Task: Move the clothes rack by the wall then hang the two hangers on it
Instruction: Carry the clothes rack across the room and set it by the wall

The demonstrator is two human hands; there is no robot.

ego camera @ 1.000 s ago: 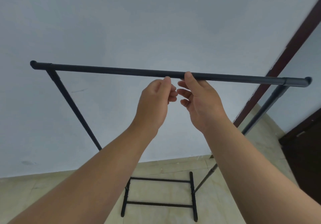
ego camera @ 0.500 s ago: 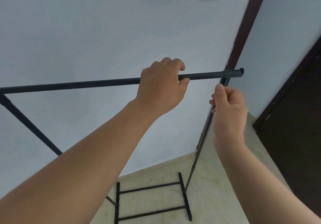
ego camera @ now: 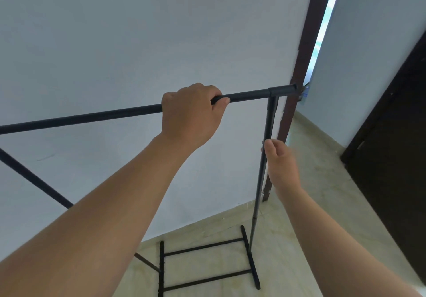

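Two bare forearms reach up from the bottom edge. The left hand (ego camera: 191,117) is wrapped over the top bar of the black clothes rack (ego camera: 92,117), fingers curled over it and thumb tucked beneath — a full grip. The right hand (ego camera: 280,163), lower and to the right, is loosely curled against the rack's right upright (ego camera: 268,131), thumb touching the pole; whether it truly grips is unclear. Below, the rack's foot rails (ego camera: 207,264) rest on the pale tiled floor (ego camera: 322,204) just beside the grey wall (ego camera: 138,43) — a dark door frame (ego camera: 309,43) rises behind the bar's right end.
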